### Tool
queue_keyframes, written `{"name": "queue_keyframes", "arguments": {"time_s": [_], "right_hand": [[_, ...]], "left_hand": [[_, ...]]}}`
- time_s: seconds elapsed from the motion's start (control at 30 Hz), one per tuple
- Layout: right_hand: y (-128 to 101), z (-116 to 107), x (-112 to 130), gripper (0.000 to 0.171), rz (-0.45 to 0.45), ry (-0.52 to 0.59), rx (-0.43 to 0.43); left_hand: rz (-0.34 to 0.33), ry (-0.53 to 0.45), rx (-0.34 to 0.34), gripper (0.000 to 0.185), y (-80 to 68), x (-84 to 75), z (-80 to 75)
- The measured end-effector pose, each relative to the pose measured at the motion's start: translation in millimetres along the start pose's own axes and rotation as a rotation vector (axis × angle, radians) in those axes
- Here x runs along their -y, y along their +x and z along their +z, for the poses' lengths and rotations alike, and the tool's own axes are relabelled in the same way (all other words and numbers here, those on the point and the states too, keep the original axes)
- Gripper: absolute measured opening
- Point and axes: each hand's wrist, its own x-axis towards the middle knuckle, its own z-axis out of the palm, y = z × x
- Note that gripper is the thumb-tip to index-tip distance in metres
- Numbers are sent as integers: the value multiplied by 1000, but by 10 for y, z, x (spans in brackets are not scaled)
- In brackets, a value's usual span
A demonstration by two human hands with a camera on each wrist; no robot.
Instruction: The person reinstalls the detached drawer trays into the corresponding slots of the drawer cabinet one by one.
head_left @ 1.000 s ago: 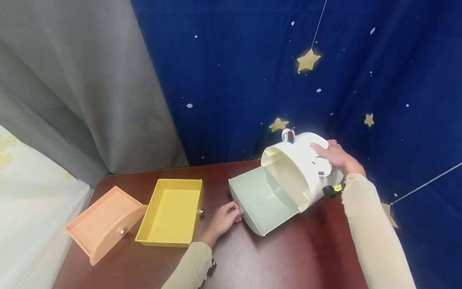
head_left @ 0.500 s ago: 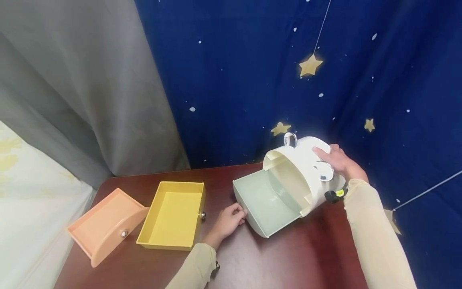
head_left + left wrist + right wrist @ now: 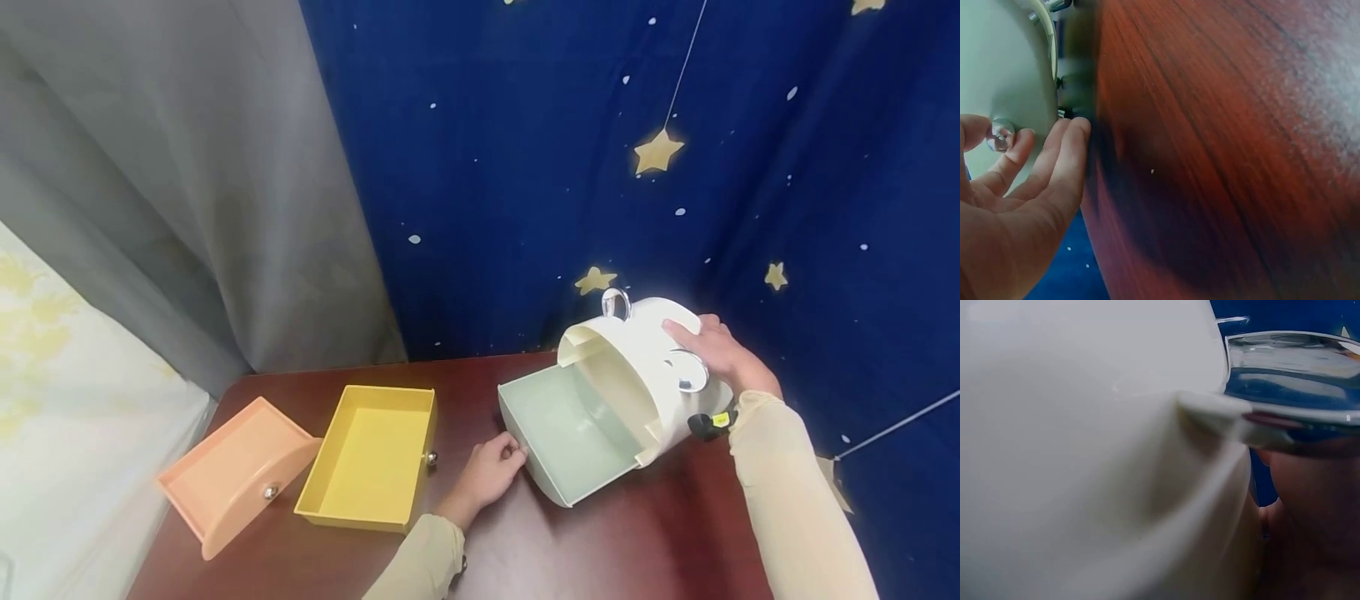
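A pale green drawer (image 3: 558, 429) sticks partway out of a white rounded housing (image 3: 637, 337), which lies tilted at the right of the table. My left hand (image 3: 491, 475) is at the drawer's front; in the left wrist view its thumb and a finger pinch a small shiny knob (image 3: 1001, 135). The other fingers are stretched out beside the drawer front. My right hand (image 3: 723, 354) grips the top of the housing, thumb across it, close to a chrome ring (image 3: 690, 371). Another chrome ring (image 3: 617, 304) stands on the far side. The hand's underside is hidden.
A yellow drawer (image 3: 371, 454) with a silver knob lies left of my left hand. Farther left is an orange drawer (image 3: 236, 467), its curved front touching or nearly touching the yellow one. Behind the brown table (image 3: 525, 554) hang a grey curtain (image 3: 300, 208) and a blue starry curtain (image 3: 517, 183).
The whole scene has shifted a little down and right in the head view. Both hands keep their holds, and the green drawer stays about as far out of the housing.
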Motion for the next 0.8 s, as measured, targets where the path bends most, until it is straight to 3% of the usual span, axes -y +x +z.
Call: {"name": "queue_keyframes", "arguments": {"time_s": [0.3,0.8], "right_hand": [[-26,-1,-34,111,-1,6,-9],[-2,31,-15,111,-5,9,-22]], "left_hand": [[15,49,24,21,22,-59,37],[9,13,-36,23,64,-134,65]]}}
